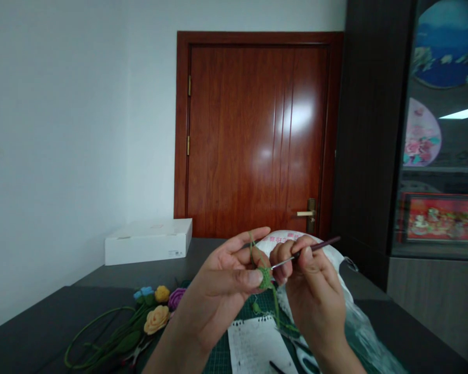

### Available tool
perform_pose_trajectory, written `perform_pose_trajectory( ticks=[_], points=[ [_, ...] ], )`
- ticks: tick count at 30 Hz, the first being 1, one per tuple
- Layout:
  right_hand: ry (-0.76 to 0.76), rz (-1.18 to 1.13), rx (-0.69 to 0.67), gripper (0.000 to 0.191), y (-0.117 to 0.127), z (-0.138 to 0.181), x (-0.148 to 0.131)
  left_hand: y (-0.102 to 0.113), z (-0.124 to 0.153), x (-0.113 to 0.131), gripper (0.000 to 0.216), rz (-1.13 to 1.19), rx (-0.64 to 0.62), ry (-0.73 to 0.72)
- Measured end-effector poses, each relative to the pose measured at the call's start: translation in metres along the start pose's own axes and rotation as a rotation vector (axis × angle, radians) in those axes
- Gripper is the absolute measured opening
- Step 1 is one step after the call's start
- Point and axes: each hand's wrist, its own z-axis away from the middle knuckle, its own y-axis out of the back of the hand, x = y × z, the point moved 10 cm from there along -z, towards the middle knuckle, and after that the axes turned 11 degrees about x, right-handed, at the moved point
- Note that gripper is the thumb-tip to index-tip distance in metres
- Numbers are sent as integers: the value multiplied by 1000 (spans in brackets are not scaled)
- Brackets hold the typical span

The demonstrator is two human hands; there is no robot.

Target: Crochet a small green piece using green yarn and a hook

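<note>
Between thumb and fingers, my left hand (230, 270) pinches a small piece of green crochet (265, 278). Green yarn (251, 244) loops over its raised index finger, and a tail hangs below the piece. A crochet hook (315, 246) with a dark handle and metal shaft is gripped in my right hand (310, 280). The hook's tip meets the upper right edge of the green piece; whether it passes through a stitch is too small to tell. Both hands are raised above the table, close together.
Below lie a handwritten notepad sheet (257, 343), a green cutting mat (220, 356), and scissors (306, 358). Crocheted flowers (156, 319) with green stems lie at left. A white box (148, 241) stands behind them. A white plastic bag (335, 257) sits behind my right hand.
</note>
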Motion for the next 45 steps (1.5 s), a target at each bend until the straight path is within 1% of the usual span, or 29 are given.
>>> perform_pose_trajectory(
  ticks=[2,3,6,9,11,14,16,18,20,23,24,26,28,29,31,33,35,40,43,45],
  points=[
    [-30,25,-24,20,-3,-1,2,2,1,7,54,-73,31,-78],
    [-12,60,-31,18,-3,-1,2,3,2,11,54,-120,59,-124],
    [123,208,-27,9,-2,1,-6,7,4,19,55,-240,145,-216],
    [206,288,13,7,2,2,-10,10,5,21,55,-300,204,-246],
    [203,283,46,7,7,2,-10,12,5,22,54,-318,225,-258],
    [157,233,75,8,12,1,-5,14,5,23,52,-330,247,-266],
    [140,217,65,9,12,0,-4,15,6,23,50,-328,263,-268],
    [168,234,36,8,10,-1,-7,16,6,23,49,-323,274,-270],
    [239,282,5,7,7,0,-16,17,5,24,47,-327,280,-277],
    [397,423,-36,8,2,3,-35,17,3,26,47,-352,277,-314],
    [466,491,-70,8,-2,5,-41,17,4,27,47,-368,276,-335],
    [637,647,-187,7,-17,14,-53,17,6,30,46,-417,292,-385],
    [796,825,-295,5,-31,24,-58,17,9,34,44,-473,325,-437],
    [856,900,-323,7,-36,27,-59,17,11,34,43,-492,340,-457],
    [928,963,-318,12,-38,30,-60,17,12,33,43,-498,353,-467],
    [922,907,-289,11,-34,30,-60,18,10,29,42,-469,353,-452],
    [880,847,-270,11,-29,29,-57,18,8,26,41,-437,353,-438],
    [801,947,-233,14,-27,25,-48,18,11,31,39,-397,391,-462],
    [747,937,-233,14,-28,23,-46,16,11,28,39,-357,355,-397],
    [765,903,-242,18,-29,23,-47,14,9,23,39,-301,318,-329]
  ],
)
